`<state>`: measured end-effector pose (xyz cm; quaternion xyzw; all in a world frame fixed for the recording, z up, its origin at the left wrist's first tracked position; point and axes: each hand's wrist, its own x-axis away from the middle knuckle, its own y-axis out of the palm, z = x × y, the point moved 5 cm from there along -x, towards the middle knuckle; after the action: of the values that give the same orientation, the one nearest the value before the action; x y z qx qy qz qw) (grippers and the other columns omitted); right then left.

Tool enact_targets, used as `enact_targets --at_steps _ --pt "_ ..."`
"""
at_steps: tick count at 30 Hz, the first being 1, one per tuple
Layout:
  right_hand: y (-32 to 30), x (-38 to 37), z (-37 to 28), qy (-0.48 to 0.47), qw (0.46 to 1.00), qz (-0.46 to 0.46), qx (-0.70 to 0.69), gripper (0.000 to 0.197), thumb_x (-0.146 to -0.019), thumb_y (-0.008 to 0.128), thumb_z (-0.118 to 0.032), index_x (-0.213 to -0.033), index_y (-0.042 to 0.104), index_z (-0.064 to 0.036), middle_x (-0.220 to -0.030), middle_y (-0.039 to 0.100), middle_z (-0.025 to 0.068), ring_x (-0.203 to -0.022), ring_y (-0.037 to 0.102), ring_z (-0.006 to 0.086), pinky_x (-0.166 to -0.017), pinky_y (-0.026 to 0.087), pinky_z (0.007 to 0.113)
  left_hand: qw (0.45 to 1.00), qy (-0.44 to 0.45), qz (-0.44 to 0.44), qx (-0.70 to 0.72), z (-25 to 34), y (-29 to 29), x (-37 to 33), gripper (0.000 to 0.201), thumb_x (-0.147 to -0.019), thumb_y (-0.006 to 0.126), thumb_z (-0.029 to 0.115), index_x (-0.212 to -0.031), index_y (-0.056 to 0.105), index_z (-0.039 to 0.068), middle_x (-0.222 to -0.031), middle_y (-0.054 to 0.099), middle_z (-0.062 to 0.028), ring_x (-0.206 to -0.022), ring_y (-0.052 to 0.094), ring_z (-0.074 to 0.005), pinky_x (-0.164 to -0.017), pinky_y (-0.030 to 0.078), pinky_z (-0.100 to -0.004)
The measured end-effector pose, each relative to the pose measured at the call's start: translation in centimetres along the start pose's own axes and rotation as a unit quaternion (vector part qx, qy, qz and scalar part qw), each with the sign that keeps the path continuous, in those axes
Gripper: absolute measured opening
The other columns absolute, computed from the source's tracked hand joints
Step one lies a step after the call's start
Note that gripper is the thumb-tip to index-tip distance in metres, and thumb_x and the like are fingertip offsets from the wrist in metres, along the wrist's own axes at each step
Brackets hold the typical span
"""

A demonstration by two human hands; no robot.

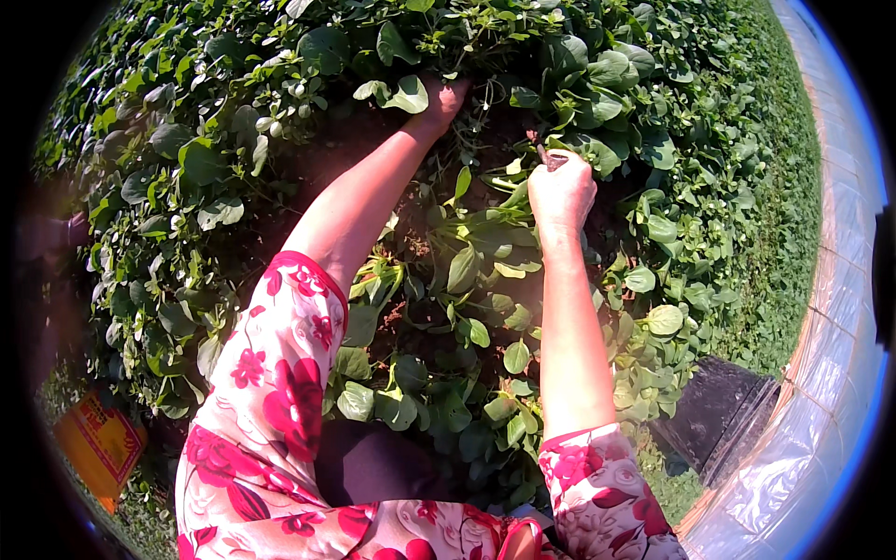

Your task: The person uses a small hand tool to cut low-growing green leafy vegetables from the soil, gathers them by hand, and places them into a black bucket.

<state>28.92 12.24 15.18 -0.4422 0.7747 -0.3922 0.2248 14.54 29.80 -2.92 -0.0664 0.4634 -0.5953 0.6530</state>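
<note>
My left hand reaches into the standing leafy greens at the far middle. Leaves and thin stems cover its fingers, so what they hold does not show. Just to the right and a little nearer, my right hand is closed round a small hand tool. Only a short dark, rusty-looking part sticks out past the fist, pointing up and left; its full shape is hidden. Between my forearms, loose-looking leafy plants lie over brown soil, some with pale stalks showing.
A black plastic bucket sits tilted at the lower right. Beyond it, clear plastic sheeting curves along the right side. A yellow bag lies at the lower left. Dense greenery fills the left side.
</note>
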Motion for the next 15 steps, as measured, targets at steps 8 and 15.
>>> enact_targets --at_steps 8,15 --pt "0.4 -1.7 0.7 0.08 0.996 -0.013 0.023 0.01 -0.069 0.053 -0.008 -0.067 0.06 -0.0018 -0.074 0.065 0.0204 -0.079 0.063 0.038 -0.073 0.048 0.043 0.923 -0.165 -0.05 0.345 4.2 3.1 -2.5 0.034 -0.076 0.065 0.023 -0.103 0.064 0.003 -0.1 0.066 -0.0169 -0.093 0.064 -0.0275 -0.08 0.048 -0.0369" --pt "1.6 -3.3 0.6 0.094 0.996 -0.005 -0.001 0.009 -0.065 0.054 -0.006 -0.064 0.06 -0.0003 -0.072 0.064 0.0228 -0.077 0.063 0.0392 -0.072 0.048 0.044 0.955 -0.108 -0.256 0.106 4.9 5.3 -5.0 0.052 -0.067 0.069 0.041 -0.102 0.062 0.002 -0.1 0.064 -0.0194 -0.093 0.062 -0.0328 -0.08 0.05 -0.0382"
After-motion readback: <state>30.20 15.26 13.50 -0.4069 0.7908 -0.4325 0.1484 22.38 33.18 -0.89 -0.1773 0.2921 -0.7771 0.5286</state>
